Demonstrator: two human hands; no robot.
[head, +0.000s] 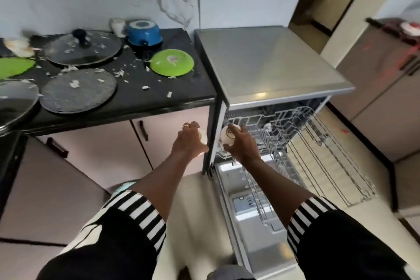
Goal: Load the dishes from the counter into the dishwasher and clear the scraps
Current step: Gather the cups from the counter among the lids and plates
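Observation:
My right hand [242, 143] grips a small white cup [228, 135], turned bottom-up, at the left front corner of the pulled-out upper rack [295, 134] of the open dishwasher [268, 63]. My left hand [189, 142] holds a second white cup [203, 137] just left of the dishwasher's side, in front of the cabinet. On the black counter [181, 88] lie a green plate [172, 62], a glass lid [83, 47], a grey round pan [78, 90], a blue pot [144, 33], a white cup [118, 26] and scattered pale scraps [145, 87].
The dishwasher door [245, 216] lies open and low in front of me, with the lower rack [263, 207] above it. A green mat [13, 66] and another lid [16, 100] sit at the counter's left. A fridge [386, 88] stands at the right.

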